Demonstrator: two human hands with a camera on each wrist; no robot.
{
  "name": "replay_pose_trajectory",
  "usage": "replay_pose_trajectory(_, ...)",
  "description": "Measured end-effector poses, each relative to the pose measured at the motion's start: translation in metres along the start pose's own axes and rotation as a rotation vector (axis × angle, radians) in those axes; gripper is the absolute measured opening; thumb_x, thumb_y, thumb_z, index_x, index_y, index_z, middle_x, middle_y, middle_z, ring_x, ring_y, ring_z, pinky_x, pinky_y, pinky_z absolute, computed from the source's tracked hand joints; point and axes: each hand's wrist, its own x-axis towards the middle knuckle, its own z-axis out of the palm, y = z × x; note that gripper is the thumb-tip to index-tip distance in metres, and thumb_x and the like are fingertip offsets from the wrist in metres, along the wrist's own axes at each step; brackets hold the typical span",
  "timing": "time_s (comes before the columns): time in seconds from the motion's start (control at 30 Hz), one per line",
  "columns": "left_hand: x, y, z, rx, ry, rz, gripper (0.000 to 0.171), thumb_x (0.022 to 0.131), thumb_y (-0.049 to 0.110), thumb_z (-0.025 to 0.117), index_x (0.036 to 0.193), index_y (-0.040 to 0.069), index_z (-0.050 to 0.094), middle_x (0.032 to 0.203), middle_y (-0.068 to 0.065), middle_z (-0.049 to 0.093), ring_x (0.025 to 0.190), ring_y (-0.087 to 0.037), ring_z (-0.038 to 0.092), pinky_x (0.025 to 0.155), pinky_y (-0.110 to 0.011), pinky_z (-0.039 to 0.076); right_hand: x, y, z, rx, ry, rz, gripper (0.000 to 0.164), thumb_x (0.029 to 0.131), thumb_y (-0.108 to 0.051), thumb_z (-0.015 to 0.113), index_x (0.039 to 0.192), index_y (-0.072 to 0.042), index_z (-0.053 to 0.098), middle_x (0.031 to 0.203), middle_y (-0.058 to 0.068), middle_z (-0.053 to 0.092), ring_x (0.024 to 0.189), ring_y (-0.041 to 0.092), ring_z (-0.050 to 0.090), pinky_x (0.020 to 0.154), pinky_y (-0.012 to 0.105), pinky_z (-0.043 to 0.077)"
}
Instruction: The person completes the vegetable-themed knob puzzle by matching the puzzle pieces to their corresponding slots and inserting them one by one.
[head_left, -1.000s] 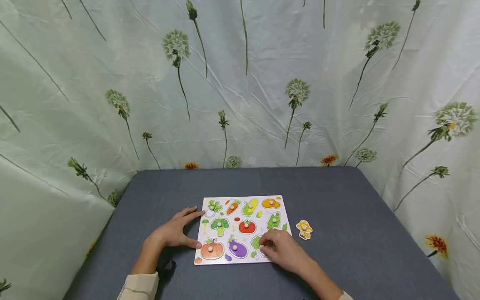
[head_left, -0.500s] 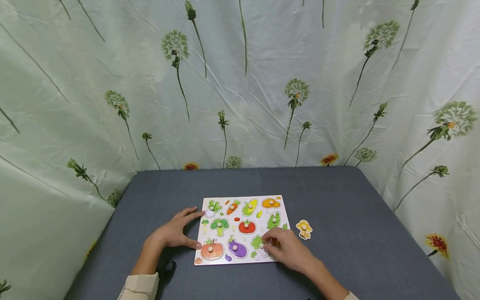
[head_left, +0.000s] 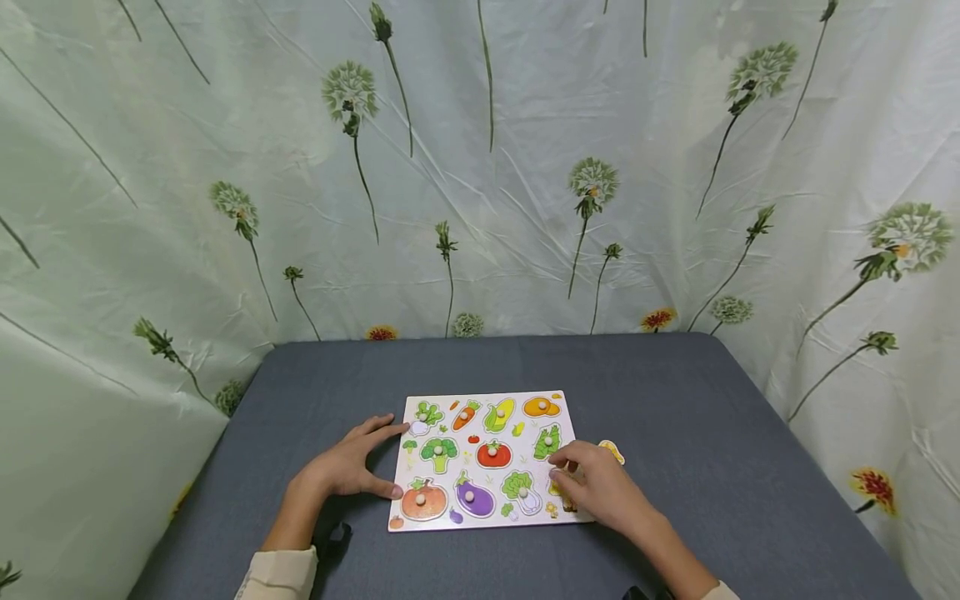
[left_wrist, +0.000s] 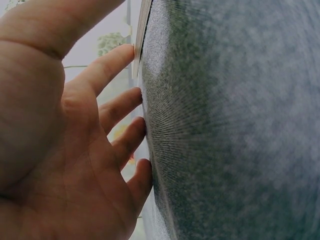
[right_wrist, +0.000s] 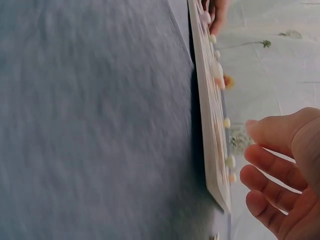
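Observation:
A white knobbed vegetable puzzle board [head_left: 517,429] lies on the table. My left hand [head_left: 348,460] rests at its left side, fingers spread, thumb and index fingertip against the edge. In the left wrist view that index finger [left_wrist: 112,62] meets the board's side. My right hand [head_left: 603,492] hovers over the lower right corner, fingers loosely bent, nothing in them; the right wrist view shows a gap between thumb [right_wrist: 272,131] and the knobs. Left of it the bok choy piece [head_left: 531,502] sits in its recess. A yellow mushroom piece [head_left: 613,451] lies off the board, partly hidden behind my right hand.
On the board sit other pieces, among them a tomato [head_left: 501,460], an eggplant [head_left: 480,504], a pumpkin [head_left: 435,500] and a broccoli [head_left: 448,447]. The table has a dark grey cloth [head_left: 337,367]. A dandelion-print curtain [head_left: 517,208] hangs around it.
My right hand has let go of the bok choy piece and moved right, now covering part of the mushroom piece. The left hand and board have stayed put.

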Motion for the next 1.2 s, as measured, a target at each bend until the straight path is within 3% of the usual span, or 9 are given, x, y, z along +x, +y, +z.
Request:
replay_pose_trajectory(0.2,0.002,-0.002,0.001,-0.004,0.001,-0.005,0.107,0.065,0.051,0.096,0.157,0.027,0.046,0.168,-0.012,0.027,0.154,-0.046,0.022,0.111,-0.075,0.03,-0.001,0.01,-0.012,-0.07,0.003,0.069,0.014,0.086,-0.015,0.084,0.099,-0.016,0.078,0.091,-0.013,0.069,0.08,0.006,0.059,0.069,0.022,0.049)
replay_pose_trajectory(0.67,0.0,-0.002,0.002,-0.01,0.002,-0.002,0.106,0.066,0.049,0.096,0.157,0.027,0.046,0.169,-0.011,0.027,0.155,-0.046,0.02,0.111,-0.075,0.029,-0.009,0.041,-0.033,-0.187,0.095,0.114,0.017,0.081,-0.015,0.088,0.095,-0.016,0.078,0.09,-0.006,0.071,0.079,0.009,0.063,0.069,0.029,0.053)
replay_pose_trajectory(0.9,0.001,-0.002,0.003,0.002,0.008,-0.016,0.107,0.065,0.051,0.096,0.157,0.029,0.045,0.169,-0.01,0.027,0.155,-0.046,0.021,0.111,-0.075,0.029,-0.011,0.053,-0.043,-0.239,0.053,0.18,0.021,0.081,-0.025,0.088,0.097,-0.015,0.079,0.092,-0.003,0.071,0.08,0.01,0.058,0.069,0.033,0.049)
replay_pose_trajectory(1.2,0.001,-0.003,0.003,-0.001,0.012,-0.01,0.106,0.065,0.05,0.096,0.156,0.028,0.046,0.169,-0.01,0.027,0.155,-0.047,0.019,0.111,-0.076,0.028,-0.016,0.06,-0.043,-0.241,0.037,0.185,0.014,0.082,-0.021,0.087,0.09,-0.017,0.077,0.086,-0.006,0.068,0.077,0.008,0.059,0.069,0.031,0.05)
